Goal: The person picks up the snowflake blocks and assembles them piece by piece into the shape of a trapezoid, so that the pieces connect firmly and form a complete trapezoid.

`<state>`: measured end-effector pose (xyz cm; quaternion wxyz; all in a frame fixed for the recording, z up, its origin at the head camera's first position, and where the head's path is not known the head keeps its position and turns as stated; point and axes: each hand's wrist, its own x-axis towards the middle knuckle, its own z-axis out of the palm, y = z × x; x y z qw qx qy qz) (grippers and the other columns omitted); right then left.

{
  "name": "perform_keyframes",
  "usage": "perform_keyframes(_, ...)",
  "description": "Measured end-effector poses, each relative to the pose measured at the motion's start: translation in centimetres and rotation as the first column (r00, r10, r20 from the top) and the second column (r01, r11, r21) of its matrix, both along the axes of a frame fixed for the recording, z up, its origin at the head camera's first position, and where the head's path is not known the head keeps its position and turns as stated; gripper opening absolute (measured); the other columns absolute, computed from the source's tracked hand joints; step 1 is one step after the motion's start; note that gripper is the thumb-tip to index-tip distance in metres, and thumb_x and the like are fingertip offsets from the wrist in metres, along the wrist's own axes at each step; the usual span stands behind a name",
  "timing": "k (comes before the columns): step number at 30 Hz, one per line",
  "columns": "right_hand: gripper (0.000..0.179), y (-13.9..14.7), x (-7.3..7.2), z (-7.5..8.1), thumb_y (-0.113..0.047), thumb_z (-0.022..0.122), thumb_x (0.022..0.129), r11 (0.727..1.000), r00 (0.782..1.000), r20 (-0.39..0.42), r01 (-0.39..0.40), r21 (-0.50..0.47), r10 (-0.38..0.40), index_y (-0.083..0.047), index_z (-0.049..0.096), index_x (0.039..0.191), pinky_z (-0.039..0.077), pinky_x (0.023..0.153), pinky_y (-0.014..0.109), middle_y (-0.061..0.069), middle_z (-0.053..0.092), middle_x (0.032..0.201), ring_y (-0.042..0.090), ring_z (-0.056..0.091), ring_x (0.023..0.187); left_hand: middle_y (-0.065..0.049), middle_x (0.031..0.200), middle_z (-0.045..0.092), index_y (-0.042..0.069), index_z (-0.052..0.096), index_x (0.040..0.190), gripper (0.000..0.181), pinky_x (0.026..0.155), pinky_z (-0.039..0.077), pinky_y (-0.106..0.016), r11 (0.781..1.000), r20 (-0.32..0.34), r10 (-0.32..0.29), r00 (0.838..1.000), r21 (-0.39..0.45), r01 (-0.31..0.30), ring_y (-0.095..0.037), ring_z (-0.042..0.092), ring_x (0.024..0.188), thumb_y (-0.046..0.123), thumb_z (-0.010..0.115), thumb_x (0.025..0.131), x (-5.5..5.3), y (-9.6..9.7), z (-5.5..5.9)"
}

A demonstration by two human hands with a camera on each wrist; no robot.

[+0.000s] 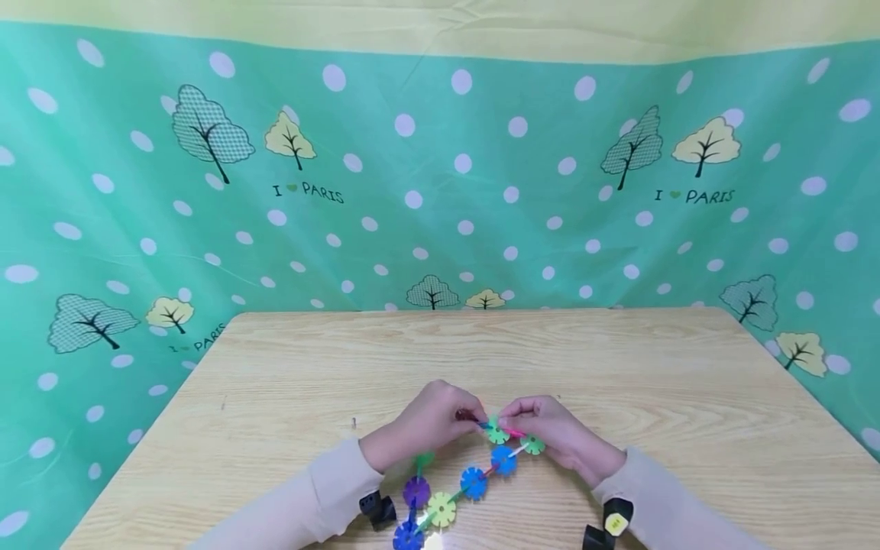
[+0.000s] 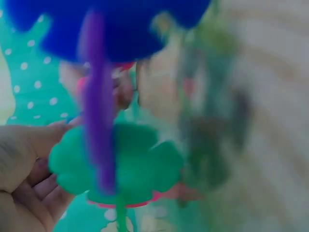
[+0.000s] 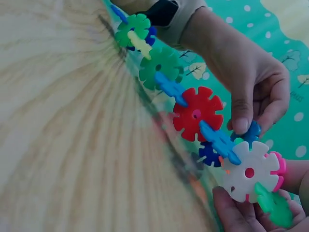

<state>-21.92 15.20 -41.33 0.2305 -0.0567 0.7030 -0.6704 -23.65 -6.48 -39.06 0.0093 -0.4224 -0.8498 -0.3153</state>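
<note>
In the head view my left hand (image 1: pixel 436 416) and right hand (image 1: pixel 550 428) meet over the front of the table at a chain of notched plastic snowflake discs. My left fingers pinch a blue disc (image 3: pixel 248 133) beside a white disc (image 3: pixel 249 171). On the other side, my right hand grips the chain around a green disc (image 1: pixel 498 431) and a pink disc (image 1: pixel 516 433). From there the chain hangs toward me through blue discs (image 1: pixel 473 483), a yellow disc (image 1: pixel 441 509) and a purple disc (image 1: pixel 415 491). A large green disc (image 2: pixel 135 159) looms close in the left wrist view.
The wooden table (image 1: pixel 275 382) spreads behind and to both sides of the hands. A green dotted curtain (image 1: pixel 371 176) with printed trees hangs along its back edge. Black wrist cameras (image 1: pixel 377 509) are strapped at both sleeves.
</note>
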Motion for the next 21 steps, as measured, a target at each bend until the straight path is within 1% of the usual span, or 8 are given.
perform_keyframes(4, 0.019, 0.2, 0.0, -0.4, -0.009, 0.064, 0.087, 1.000, 1.000, 0.001, -0.023, -0.004, 0.023, 0.005, 0.062, 0.100, 0.051, 0.067, 0.020, -0.001, 0.064, 0.081, 0.009, 0.059, 0.074, 0.004, 0.089, 0.072, 0.010, 0.074, 0.091, 0.013, 0.067, 0.049, -0.011, 0.999, 0.067, -0.012, 0.998, -0.050, 0.015, 0.000, 0.062, 0.075, 0.016, 0.076, 0.080, -0.5, -0.5, 0.6)
perform_keyframes(8, 0.022, 0.4, 0.0, -0.3, -0.009, 0.064, 0.086, 0.999, 0.999, -0.037, -0.014, 0.034, 0.016, 0.006, 0.061, 0.101, 0.050, 0.070, 0.022, -0.001, 0.064, 0.082, 0.011, 0.059, 0.075, 0.002, 0.097, 0.071, 0.010, 0.073, 0.099, 0.022, 0.078, 0.051, -0.018, 1.000, 0.180, 0.021, 0.983, -0.019, -0.018, -0.009, 0.064, 0.091, 0.018, 0.076, 0.079, -1.3, -1.2, 0.3)
perform_keyframes(9, 0.023, 0.4, 0.0, -0.3, -0.010, 0.064, 0.086, 0.999, 0.999, -0.045, -0.016, 0.043, 0.018, 0.006, 0.060, 0.102, 0.051, 0.071, 0.023, 0.000, 0.064, 0.082, 0.012, 0.059, 0.076, 0.002, 0.099, 0.071, 0.010, 0.072, 0.101, 0.023, 0.080, 0.051, -0.020, 0.999, 0.227, 0.037, 0.973, -0.005, -0.037, -0.010, 0.064, 0.094, 0.018, 0.077, 0.079, -1.5, -1.3, 0.1)
perform_keyframes(11, 0.025, 0.4, 0.0, -0.2, -0.012, 0.063, 0.087, 0.998, 0.997, -0.070, -0.015, 0.069, 0.020, 0.007, 0.060, 0.103, 0.051, 0.073, 0.024, 0.000, 0.064, 0.085, 0.013, 0.059, 0.079, 0.001, 0.102, 0.070, 0.010, 0.071, 0.104, 0.026, 0.082, 0.051, -0.024, 0.996, 0.341, 0.063, 0.938, 0.031, -0.078, -0.013, 0.063, 0.096, 0.017, 0.077, 0.079, -1.9, -1.7, -0.4)
perform_keyframes(15, 0.031, 0.3, 0.0, -0.1, -0.019, 0.064, 0.089, 0.990, 0.991, -0.130, 0.005, 0.144, 0.014, 0.006, 0.059, 0.107, 0.051, 0.075, 0.027, 0.002, 0.064, 0.088, 0.015, 0.059, 0.081, -0.004, 0.111, 0.066, 0.011, 0.068, 0.110, 0.034, 0.085, 0.052, -0.032, 0.982, 0.517, 0.110, 0.849, 0.078, -0.174, -0.021, 0.063, 0.100, 0.015, 0.078, 0.078, -2.5, -2.0, -1.4)
perform_keyframes(16, 0.032, 0.3, 0.1, -0.1, -0.020, 0.065, 0.088, 0.986, 0.989, -0.149, 0.017, 0.168, 0.009, 0.005, 0.060, 0.107, 0.051, 0.074, 0.027, 0.003, 0.063, 0.089, 0.015, 0.059, 0.081, -0.006, 0.113, 0.064, 0.010, 0.067, 0.112, 0.037, 0.086, 0.052, -0.034, 0.978, 0.540, 0.114, 0.834, 0.084, -0.188, -0.023, 0.062, 0.101, 0.015, 0.078, 0.078, -2.7, -2.0, -1.7)
perform_keyframes(19, 0.033, 0.0, 0.1, 0.1, -0.022, 0.070, 0.085, 0.969, 0.977, -0.214, 0.038, 0.245, 0.016, 0.001, 0.061, 0.107, 0.052, 0.067, 0.027, 0.006, 0.062, 0.093, 0.017, 0.058, 0.078, -0.007, 0.119, 0.062, 0.008, 0.062, 0.119, 0.045, 0.091, 0.050, -0.037, 0.974, 0.580, 0.124, 0.805, 0.085, -0.212, -0.025, 0.059, 0.107, 0.016, 0.078, 0.077, -2.9, -1.8, -2.2)
perform_keyframes(21, 0.032, -0.1, 0.1, 0.2, -0.022, 0.073, 0.082, 0.953, 0.961, -0.273, 0.042, 0.302, 0.045, -0.003, 0.064, 0.106, 0.050, 0.062, 0.026, 0.006, 0.062, 0.095, 0.018, 0.056, 0.074, -0.006, 0.119, 0.061, 0.005, 0.059, 0.124, 0.050, 0.092, 0.049, -0.037, 0.975, 0.594, 0.124, 0.795, 0.075, -0.207, -0.023, 0.058, 0.107, 0.017, 0.078, 0.078, -3.0, -1.6, -2.4)
